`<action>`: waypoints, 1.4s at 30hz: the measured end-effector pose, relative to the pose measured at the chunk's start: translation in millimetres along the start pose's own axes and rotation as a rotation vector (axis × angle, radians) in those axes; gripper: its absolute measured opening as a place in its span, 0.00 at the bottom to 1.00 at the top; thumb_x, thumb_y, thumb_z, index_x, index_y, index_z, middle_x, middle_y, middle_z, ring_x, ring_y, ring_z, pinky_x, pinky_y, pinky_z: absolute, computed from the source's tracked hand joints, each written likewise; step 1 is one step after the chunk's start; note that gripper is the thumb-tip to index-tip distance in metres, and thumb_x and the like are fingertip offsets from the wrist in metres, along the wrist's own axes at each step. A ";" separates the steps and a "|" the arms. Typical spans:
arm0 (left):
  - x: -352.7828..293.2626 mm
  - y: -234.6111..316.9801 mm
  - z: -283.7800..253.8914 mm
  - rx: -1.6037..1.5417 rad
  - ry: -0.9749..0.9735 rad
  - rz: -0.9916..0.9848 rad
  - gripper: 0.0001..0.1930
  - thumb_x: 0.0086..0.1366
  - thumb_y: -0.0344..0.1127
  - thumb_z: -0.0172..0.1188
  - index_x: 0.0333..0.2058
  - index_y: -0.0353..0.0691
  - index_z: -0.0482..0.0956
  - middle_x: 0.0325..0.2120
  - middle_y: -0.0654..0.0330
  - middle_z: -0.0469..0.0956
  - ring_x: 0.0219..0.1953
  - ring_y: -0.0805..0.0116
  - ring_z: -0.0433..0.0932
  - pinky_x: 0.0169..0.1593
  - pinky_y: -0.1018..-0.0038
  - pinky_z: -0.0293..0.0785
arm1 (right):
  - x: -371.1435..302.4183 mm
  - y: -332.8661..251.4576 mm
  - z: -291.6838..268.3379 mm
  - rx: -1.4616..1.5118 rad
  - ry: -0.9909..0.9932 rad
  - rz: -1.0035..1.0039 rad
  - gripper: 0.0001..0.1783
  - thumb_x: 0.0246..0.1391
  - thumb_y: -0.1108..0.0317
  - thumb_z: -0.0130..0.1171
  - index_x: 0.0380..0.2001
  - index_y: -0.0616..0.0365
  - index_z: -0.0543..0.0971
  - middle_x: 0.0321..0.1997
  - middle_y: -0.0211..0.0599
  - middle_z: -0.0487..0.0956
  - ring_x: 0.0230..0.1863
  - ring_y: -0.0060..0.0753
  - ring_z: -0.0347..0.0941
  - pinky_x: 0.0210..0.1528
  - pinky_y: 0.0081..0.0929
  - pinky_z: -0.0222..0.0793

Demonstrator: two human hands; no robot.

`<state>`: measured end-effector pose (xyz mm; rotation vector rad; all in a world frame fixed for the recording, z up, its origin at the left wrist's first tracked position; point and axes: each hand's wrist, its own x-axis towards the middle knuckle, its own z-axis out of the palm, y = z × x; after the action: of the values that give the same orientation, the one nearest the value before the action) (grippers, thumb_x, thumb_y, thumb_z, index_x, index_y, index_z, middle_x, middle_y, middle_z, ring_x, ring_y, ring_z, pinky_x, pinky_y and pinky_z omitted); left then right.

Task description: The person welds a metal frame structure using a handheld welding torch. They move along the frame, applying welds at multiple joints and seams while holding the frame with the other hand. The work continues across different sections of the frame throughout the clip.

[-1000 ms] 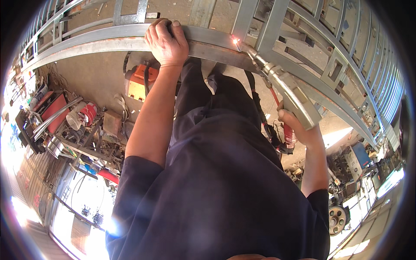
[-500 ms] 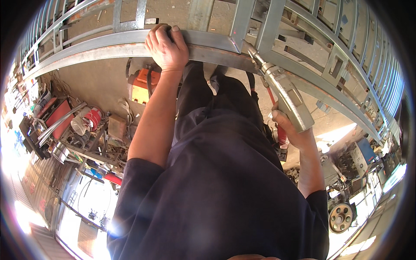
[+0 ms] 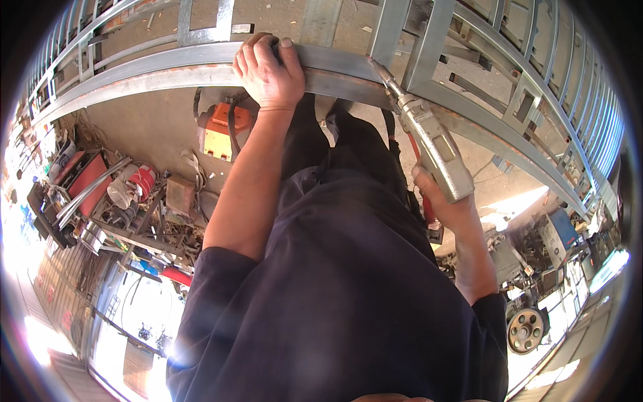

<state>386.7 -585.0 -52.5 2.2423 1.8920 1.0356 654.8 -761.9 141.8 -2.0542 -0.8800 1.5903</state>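
My left hand [image 3: 271,75] is closed over the front rail of a grey metal tube frame [image 3: 157,72], its fingers curled over the far side. In my right hand [image 3: 453,209] is a silver handheld welding gun [image 3: 434,144] with a long narrow nozzle. The gun slants up and to the left. Its nozzle tip appears at or just above the rail, near where an upright tube meets it; whether it touches I cannot tell. Most of my right-hand fingers are hidden behind the gun's body.
Beneath the rail, left of my legs, an orange and yellow case [image 3: 224,130] rests on the floor. Tools, a red and white spool [image 3: 142,182] and scrap crowd the left side. On the right stand a blue and grey box [image 3: 561,234] and a wheel [image 3: 527,331].
The welding gun's tip has shifted slightly left and up along the rail, and the red dot seen before no longer shows. In the picture my left hand and the frame sit slightly farther right.
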 end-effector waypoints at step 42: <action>8.6 4.7 -13.3 -0.030 -0.269 -0.038 0.14 0.71 0.43 0.57 0.47 0.39 0.75 0.50 0.54 0.78 0.59 0.48 0.72 0.69 0.49 0.57 | -20.9 -11.5 36.2 0.083 0.345 -0.262 0.15 0.63 0.71 0.67 0.51 0.63 0.78 0.35 0.31 0.82 0.35 0.23 0.77 0.39 0.27 0.75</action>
<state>384.4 -583.7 -36.2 2.1897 1.7866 0.7095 614.1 -770.4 154.1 -1.9799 -0.8931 1.0775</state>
